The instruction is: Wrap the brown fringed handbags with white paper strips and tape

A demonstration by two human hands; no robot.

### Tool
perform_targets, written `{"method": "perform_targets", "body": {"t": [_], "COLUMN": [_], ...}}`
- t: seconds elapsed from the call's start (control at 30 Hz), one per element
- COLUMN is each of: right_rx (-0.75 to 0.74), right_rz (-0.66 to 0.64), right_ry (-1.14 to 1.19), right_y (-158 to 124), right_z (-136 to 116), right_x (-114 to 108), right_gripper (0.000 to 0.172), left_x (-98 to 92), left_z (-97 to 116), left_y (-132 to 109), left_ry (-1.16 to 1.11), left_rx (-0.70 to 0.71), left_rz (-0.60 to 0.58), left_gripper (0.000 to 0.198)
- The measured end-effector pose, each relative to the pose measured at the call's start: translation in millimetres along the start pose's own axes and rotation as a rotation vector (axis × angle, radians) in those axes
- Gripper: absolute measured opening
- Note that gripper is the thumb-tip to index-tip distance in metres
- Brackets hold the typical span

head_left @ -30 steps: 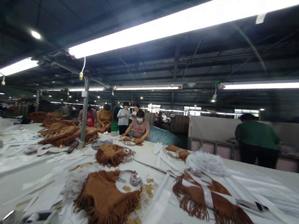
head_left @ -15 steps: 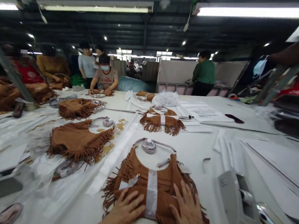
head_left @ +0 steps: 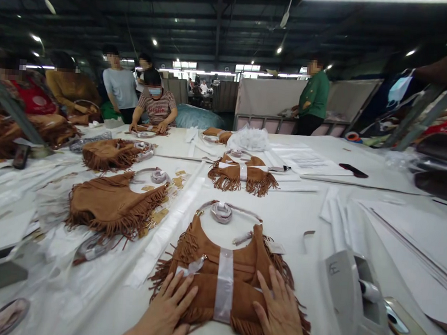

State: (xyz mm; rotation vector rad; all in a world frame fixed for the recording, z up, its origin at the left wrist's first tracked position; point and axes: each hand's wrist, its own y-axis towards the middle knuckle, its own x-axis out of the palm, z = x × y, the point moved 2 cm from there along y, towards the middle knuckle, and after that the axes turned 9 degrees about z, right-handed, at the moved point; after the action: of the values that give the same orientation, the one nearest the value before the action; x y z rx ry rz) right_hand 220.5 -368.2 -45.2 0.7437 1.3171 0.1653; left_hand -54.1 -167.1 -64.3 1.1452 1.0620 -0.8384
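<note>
A brown fringed handbag (head_left: 208,264) lies flat in front of me, a translucent white band (head_left: 224,286) running down its middle. Its strap curves away at the top, with a wrapped coil (head_left: 221,212) inside the curve. My left hand (head_left: 169,308) rests on the bag's lower left part, fingers spread. On the lower right part lies my right hand (head_left: 280,311), palm down with its fingers stretched out. Brown fringe shows around both hands. A small white wrapped piece (head_left: 196,265) sits above my left fingertips, and a pale tag (head_left: 275,247) lies by the upper right fringe.
A grey tape dispenser (head_left: 348,296) and a phone (head_left: 415,332) are at the right. More fringed bags lie left (head_left: 108,202) and beyond (head_left: 242,171). Another dispenser (head_left: 2,269) stands at the near left. Co-workers (head_left: 156,108) are across the table.
My left hand has slid left over the bag, toward its left fringe. My right hand stays in nearly the same place. The view has tilted down slightly.
</note>
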Motion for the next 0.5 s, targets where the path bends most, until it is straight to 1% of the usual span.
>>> {"method": "perform_targets", "body": {"t": [0.07,0.17,0.3,0.37,0.43,0.47,0.5], "right_rx": [0.007,0.021,0.026,0.027,0.05,0.083,0.145], "right_rz": [-0.01,-0.017,0.011,0.024,0.018,0.007,-0.002], "right_ry": [0.007,0.012,0.019,0.04,0.109,0.173,0.265], "right_y": [1.0,1.8,2.8,5.3,8.4,9.3,9.1], "right_z": [-0.3,-1.3,-1.4,0.6,3.3,4.3,4.7], "right_x": [0.3,0.7,3.2,3.0,-1.4,-5.7,-11.5], "right_gripper": [0.058,0.057,0.056,0.056,0.055,0.054,0.054], "left_x": [6.0,8.7,6.8,6.9,8.7,9.9,10.8], "left_z": [-2.7,-4.8,-5.8,-5.8,-6.0,-6.5,-7.2], "left_y": [-1.2,0.9,6.0,7.2,6.5,5.6,4.5], "left_ry": [-0.022,-0.061,-0.056,-0.038,-0.017,-0.01,-0.007], "left_rx": [-0.016,-0.022,-0.006,0.019,0.05,0.065,0.082], "left_rz": [-0.021,-0.045,-0.003,0.049,0.13,0.189,0.271], "left_gripper": [0.093,0.094,0.095,0.094,0.089,0.083,0.075]}}
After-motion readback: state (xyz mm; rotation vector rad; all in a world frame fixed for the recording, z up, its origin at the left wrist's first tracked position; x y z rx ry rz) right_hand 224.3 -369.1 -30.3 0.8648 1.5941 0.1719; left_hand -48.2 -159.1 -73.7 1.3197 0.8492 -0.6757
